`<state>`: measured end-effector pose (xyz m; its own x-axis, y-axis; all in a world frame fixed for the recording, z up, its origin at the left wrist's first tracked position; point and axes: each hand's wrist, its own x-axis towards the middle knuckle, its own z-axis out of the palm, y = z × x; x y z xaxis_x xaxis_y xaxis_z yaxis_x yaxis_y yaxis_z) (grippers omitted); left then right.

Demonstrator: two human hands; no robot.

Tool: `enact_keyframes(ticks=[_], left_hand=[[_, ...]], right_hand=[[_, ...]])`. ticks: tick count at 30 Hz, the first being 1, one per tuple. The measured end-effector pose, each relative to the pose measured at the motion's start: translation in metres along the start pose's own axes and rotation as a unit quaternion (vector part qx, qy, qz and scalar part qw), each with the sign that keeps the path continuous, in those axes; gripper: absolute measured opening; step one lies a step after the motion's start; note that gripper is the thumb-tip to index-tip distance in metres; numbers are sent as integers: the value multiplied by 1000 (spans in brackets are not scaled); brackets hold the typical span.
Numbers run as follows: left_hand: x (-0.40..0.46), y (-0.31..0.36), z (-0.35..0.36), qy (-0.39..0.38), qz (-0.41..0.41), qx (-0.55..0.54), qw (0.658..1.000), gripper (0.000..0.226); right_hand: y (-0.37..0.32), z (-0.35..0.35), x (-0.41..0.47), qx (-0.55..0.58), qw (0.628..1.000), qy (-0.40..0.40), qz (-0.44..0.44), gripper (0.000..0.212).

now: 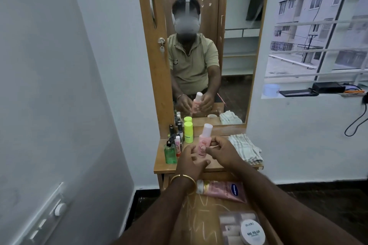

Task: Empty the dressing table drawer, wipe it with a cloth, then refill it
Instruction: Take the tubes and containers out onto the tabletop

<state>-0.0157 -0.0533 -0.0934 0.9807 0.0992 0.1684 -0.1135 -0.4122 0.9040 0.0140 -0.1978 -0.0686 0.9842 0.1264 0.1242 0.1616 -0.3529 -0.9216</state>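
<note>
A pink bottle with a pale cap stands upright above the dressing table top. My left hand and my right hand both hold its lower half, fingers curled round it. Below my wrists the open drawer holds a pink Vaseline tube, a clear box and a white nail-polish-remover jar. A checked cloth lies crumpled on the right of the table top. Several small bottles, a green one and a yellow-green one among them, stand at the table's left.
The mirror in its wooden frame rises behind the table and reflects a person. A white wall with a switch plate is on the left. At the right, a window sill carries a black device and cables.
</note>
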Motion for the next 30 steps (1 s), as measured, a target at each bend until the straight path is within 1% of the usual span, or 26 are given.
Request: enact_keyframes(ticks=[1,3,8,10,13,17,25,30], left_hand=[[6,-3,1,-12,-15,25,1000,63],[15,-9,4,-29,-28,84,996,68],[32,-31,6,-50,-23,149,987,56],[35,-39,6,-49,-16,152,987,54],[36,-46,9,-40,18,161,986,50],[33,-49,12,-21,50,165,985,41],[37,-48,12,-20,39,168,985,43],[37,-46,10,-25,22,169,985,43]], right_hand=[[2,1,10,-20,1000,12,-4,23],[4,4,26,-62,998,29,-5,25],[13,17,58,-119,992,47,-22,31],[18,24,70,-127,990,46,-34,34],[23,29,84,-122,990,53,-39,39],[30,33,94,-128,989,54,-42,40],[40,36,105,-118,991,52,-47,38],[39,35,102,-100,993,58,-29,45]])
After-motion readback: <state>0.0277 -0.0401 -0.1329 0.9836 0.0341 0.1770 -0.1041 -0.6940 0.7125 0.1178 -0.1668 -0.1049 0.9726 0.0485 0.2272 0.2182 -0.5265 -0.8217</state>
